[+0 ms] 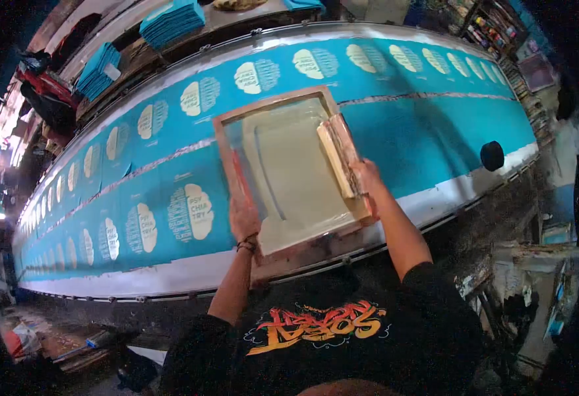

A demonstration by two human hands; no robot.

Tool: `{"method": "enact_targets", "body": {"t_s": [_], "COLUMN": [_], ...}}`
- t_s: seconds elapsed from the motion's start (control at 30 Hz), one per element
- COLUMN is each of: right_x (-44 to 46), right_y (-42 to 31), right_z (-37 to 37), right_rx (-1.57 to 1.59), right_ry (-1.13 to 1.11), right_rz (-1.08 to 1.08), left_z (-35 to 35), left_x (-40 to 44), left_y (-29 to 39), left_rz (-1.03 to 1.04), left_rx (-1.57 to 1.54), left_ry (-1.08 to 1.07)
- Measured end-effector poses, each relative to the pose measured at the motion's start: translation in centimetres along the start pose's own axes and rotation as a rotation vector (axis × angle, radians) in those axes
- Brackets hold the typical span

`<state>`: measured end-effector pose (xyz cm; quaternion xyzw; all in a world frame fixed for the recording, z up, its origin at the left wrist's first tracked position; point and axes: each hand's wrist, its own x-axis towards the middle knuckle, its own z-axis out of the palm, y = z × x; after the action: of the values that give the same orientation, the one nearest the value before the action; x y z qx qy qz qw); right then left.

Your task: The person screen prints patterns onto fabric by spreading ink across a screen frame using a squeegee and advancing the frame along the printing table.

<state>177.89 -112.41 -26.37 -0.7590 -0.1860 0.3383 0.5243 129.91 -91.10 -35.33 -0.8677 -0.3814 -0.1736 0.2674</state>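
Note:
A wooden-framed printing screen [273, 103] with pale yellowish mesh lies over the blue fabric in the middle of the view. My left hand [243, 214] is closed on its left rail, toward the near corner, with the fingers partly hidden. Along the right side of the screen rests a wooden squeegee [336, 153], tilted over the mesh. My right hand [367, 177] grips the squeegee near its lower end, close to the right rail. Blue fabric pieces [421, 142] run under and beside the screen; one brain-shaped print [198, 211] sits just left of it.
The long printing table [171, 269] stretches across the view, with a second row of printed fabric at the far side. Folded blue stacks [171, 23] stand behind it. A dark round object [492, 156] is at the right near edge. Cluttered shelves [494, 30] stand at the far right.

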Motion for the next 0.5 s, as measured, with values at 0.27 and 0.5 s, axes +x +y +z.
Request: {"method": "enact_targets", "body": {"t_s": [0.27, 0.5], "right_x": [-7.3, -4.6], "right_y": [-0.4, 5.6], "right_z": [-9.5, -9.6], "right_rx": [0.084, -0.040], "right_ry": [0.108, 0.079], "right_rz": [0.065, -0.002], "left_z": [-3.8, -10.0], "left_x": [2.0, 4.3], "left_y": [11.1, 10.3], "left_rz": [0.174, -0.563], "left_rx": [0.127, -0.845], "left_ry": [-0.246, -0.300]}}
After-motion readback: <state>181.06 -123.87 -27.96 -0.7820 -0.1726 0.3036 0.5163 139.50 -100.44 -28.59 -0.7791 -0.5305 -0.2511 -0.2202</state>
